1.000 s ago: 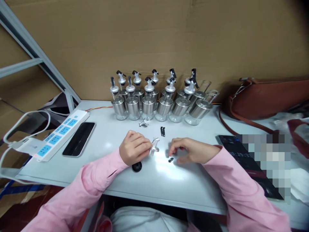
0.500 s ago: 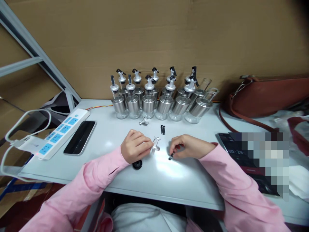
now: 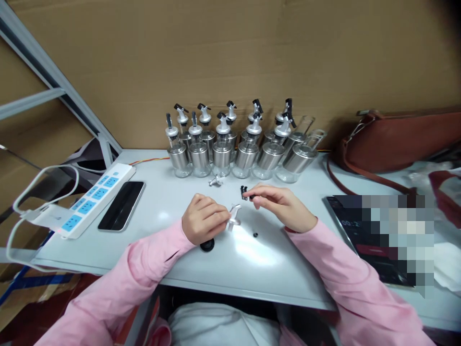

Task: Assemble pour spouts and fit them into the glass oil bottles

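My left hand [image 3: 205,218] is closed around a silver pourer spout [image 3: 235,215], its fingertips pinching one side of it. A round black cap [image 3: 207,245] lies on the table, partly under that hand. My right hand [image 3: 284,204] reaches in from the right, with a small black piece [image 3: 252,197] between thumb and fingers. Its index fingertip is at the black levers [image 3: 244,192] lying on the table. Below it, another small black ring-like part [image 3: 255,235] sits alone. A second silver spout [image 3: 216,180] lies just in front of the bottles.
Two rows of glass-and-steel bottles [image 3: 223,156] stand at the back, most with pourer tops. On the left are a white power strip [image 3: 97,199] and a phone [image 3: 121,205]. To the right are a brown bag [image 3: 399,144] and a tablet [image 3: 360,230], partly pixelated.
My right hand has moved away from me, from the small black parts to the black levers. One small black part stays behind on the table. My left hand still holds the spout.
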{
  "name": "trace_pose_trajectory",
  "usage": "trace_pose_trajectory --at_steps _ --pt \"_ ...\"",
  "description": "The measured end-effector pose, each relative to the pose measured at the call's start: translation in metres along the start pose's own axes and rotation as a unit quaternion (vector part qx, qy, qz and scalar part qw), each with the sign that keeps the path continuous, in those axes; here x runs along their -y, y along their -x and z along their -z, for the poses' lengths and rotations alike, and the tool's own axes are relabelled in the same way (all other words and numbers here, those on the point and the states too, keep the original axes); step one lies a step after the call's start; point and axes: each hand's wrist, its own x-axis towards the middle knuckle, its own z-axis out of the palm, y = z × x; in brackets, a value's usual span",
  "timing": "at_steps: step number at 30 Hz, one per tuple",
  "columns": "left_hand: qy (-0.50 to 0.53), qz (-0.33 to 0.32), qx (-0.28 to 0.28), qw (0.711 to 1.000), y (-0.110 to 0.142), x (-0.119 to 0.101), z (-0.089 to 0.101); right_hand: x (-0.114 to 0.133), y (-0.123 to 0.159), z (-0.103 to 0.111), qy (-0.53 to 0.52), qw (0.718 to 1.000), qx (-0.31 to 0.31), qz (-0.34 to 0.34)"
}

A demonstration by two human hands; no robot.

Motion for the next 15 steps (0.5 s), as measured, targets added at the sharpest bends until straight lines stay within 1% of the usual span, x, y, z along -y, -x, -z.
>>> trace_pose_trajectory --at_steps 3,6,8,10,13,15 --pt "0.004 0.000 -0.004 1.000 0.000 0.000 -0.001 -0.004 -0.001 -0.004 -0.018 0.997 -0.077 0.013" --pt "0.004 0.001 -0.007 1.000 0.000 0.000 -0.001 -0.005 -0.001 -0.010 -0.084 0.989 -0.125 -0.005" --pt "0.010 0.010 -0.009 1.000 0.001 0.000 -0.001 -0.004 0.000 -0.014 -0.115 0.984 -0.138 -0.009" --pt "0.022 0.025 -0.012 0.999 0.001 0.000 -0.001 -0.001 0.001 -0.018 -0.128 0.982 -0.136 0.002" --pt "0.037 0.039 -0.010 0.999 0.001 -0.001 0.000 0.002 0.003 -0.023 -0.129 0.982 -0.132 0.030" --pt "0.039 0.036 -0.008 0.999 0.001 -0.001 0.000 0.003 0.005 -0.025 -0.118 0.983 -0.136 0.045"
